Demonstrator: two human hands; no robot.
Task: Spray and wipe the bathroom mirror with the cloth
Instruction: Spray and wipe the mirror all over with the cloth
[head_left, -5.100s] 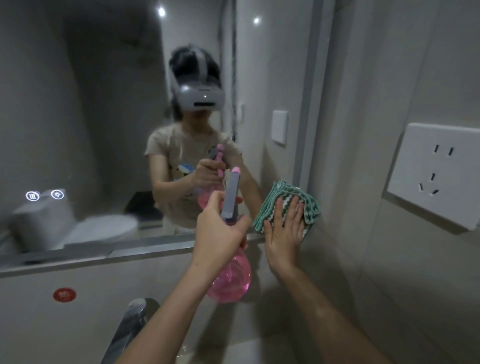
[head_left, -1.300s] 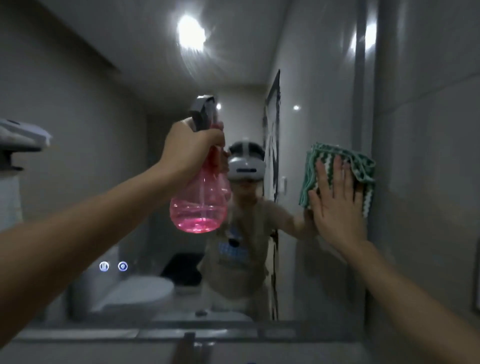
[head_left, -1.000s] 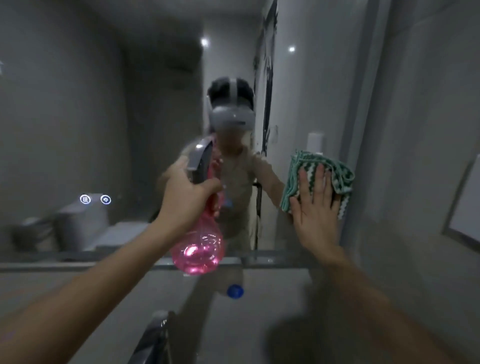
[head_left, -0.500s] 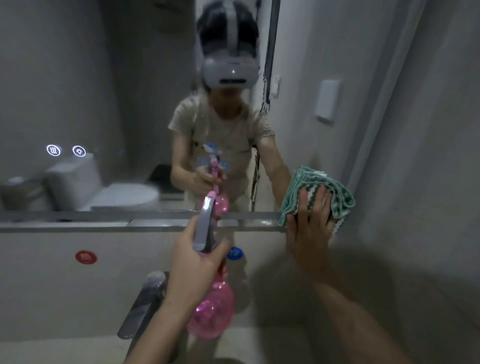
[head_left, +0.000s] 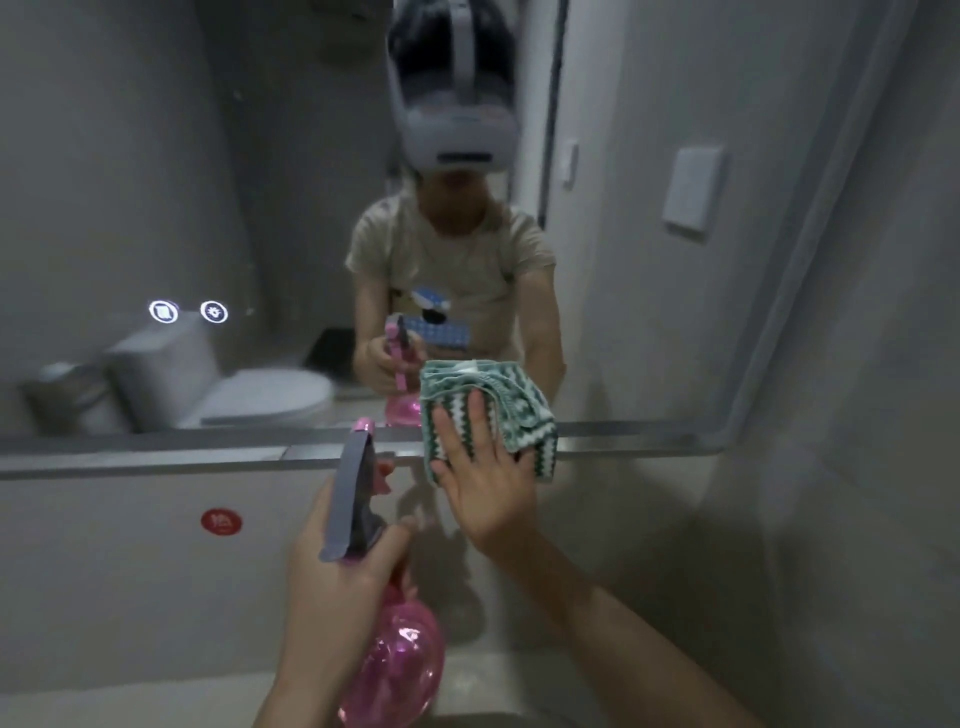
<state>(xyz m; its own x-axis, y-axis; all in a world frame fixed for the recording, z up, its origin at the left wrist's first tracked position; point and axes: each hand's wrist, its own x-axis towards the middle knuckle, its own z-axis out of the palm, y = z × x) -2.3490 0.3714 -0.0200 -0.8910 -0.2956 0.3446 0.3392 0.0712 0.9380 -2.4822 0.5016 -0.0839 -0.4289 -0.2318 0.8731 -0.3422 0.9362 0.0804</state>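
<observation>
Two hands are busy here, and nearest to you is your left hand (head_left: 332, 587), fingers wrapped round the neck of the pink spray bottle (head_left: 400, 670), its grey trigger head (head_left: 353, 499) pointing up toward the glass. Just beyond, your right hand (head_left: 488, 483) lies flat with the fingers straight, pressing the green-and-white cloth (head_left: 488, 410) against the bottom edge of the mirror (head_left: 156, 182), where the cloth straddles the metal ledge (head_left: 156, 460).

The risk, as I judge it, is twofold. The cloth is only pinned by a flat palm, not gripped, so if you ease the pressure it could slide off the ledge and drop. And the nozzle sits close beside your wiping hand, so a squeeze now would likely wet your fingers or the wall rather than the glass.

The mirror looks smooth, with two lit touch icons (head_left: 188, 312) glowing at its left. Below the ledge is a pale wall panel carrying a round red sticker (head_left: 221, 521). Reflected in the glass are a toilet (head_left: 218, 384) and a wall switch plate (head_left: 693, 192).
</observation>
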